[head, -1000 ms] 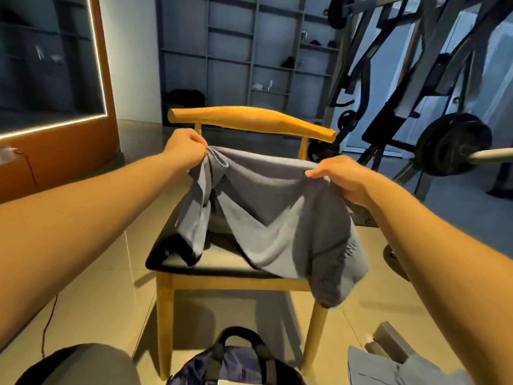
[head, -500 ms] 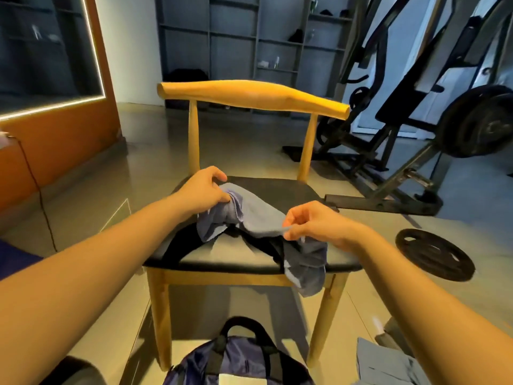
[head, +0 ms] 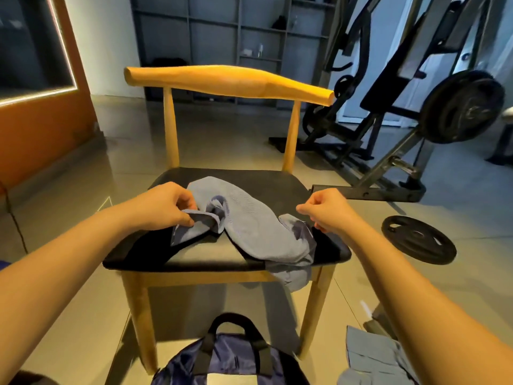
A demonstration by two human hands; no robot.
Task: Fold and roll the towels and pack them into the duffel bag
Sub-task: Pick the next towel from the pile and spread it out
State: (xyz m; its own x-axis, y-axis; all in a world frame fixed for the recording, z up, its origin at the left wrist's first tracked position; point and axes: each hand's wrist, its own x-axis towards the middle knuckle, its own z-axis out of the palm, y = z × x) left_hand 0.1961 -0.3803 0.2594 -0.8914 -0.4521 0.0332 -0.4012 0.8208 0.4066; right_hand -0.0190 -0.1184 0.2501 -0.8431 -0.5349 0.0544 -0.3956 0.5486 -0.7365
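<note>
The duffel bag was cut off by the bottom edge, and your right forearm hid part of another grey cloth on the floor. Your left hand pinched a corner of the grey towel. Your right hand hovered just beside it — fingers curled, holding nothing. The towel lay crumpled on the chair seat, one end drooping over the front edge.

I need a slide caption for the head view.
The left hand pinches a grey towel crumpled on the chair seat, the right hand empty beside it, duffel bag below.
</note>
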